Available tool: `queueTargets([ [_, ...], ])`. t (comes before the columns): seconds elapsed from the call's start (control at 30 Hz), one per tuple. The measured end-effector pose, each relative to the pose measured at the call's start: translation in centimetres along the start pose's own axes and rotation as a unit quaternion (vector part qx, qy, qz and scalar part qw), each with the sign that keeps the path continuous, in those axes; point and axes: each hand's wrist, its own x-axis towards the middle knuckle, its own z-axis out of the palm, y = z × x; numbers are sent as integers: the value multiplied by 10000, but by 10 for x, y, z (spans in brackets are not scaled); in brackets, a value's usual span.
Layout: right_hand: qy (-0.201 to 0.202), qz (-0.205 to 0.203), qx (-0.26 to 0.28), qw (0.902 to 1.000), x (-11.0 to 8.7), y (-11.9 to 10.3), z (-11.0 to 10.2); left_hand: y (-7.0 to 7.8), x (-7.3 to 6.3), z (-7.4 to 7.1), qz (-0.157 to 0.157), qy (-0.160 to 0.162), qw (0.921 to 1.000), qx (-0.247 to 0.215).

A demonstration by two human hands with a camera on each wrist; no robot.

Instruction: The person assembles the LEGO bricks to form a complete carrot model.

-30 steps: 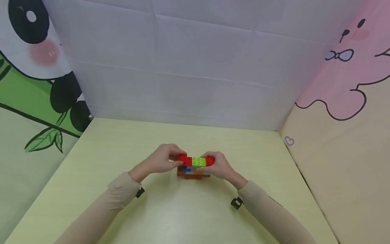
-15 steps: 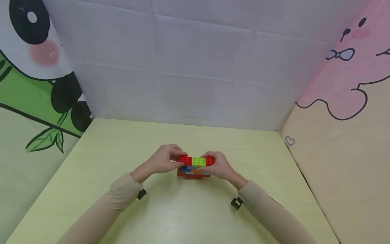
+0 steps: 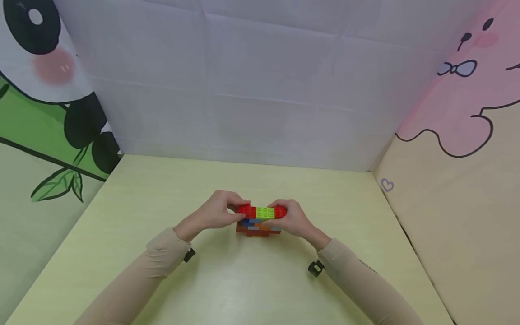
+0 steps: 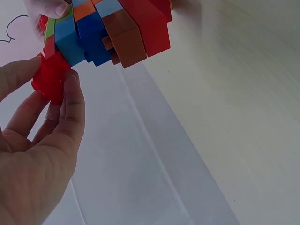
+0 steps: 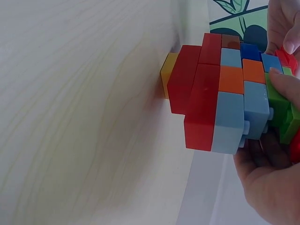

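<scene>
A block model (image 3: 260, 228) of toy building bricks stands in the middle of the table. My left hand (image 3: 215, 210) pinches a red brick (image 4: 50, 77) at the model's upper left end, thumb on one side and fingers on the other. At the upper right, my right hand (image 3: 295, 219) grips the model, its thumb across a green brick (image 5: 275, 96). Lime green (image 3: 265, 212) and red studs show along the top. Below are blue, orange, light blue and brown bricks, then long red bricks (image 5: 201, 103), with a yellow brick (image 5: 169, 72) at the bottom.
The pale wooden table (image 3: 243, 284) reaches back to a white cloth wall (image 3: 260, 90). Cartoon-printed panels stand at left and right (image 3: 455, 225). A small black device (image 3: 315, 268) hangs at each cuff.
My left hand and the red brick have edged slightly to the right. My right hand keeps its hold on the model. The head view has tilted a little.
</scene>
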Motion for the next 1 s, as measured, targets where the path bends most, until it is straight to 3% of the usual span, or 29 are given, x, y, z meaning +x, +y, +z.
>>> queueTargets([
  [0.27, -5, -63, -48, 10000, 1, -2, 0, 7, -2, -3, 130, -66, 9981, 591],
  [0.63, 61, -23, -64, 10000, -1, -3, -1, 8, 1, 0, 127, -89, 9964, 836],
  [0.83, 37, 35, -42, 10000, -1, -2, -1, 7, 1, 1, 110, -15, 9967, 800],
  [1.0, 36, 88, -35, 9999, -2, -1, 0, 1, 1, 7, -39, 197, 9989, 427],
])
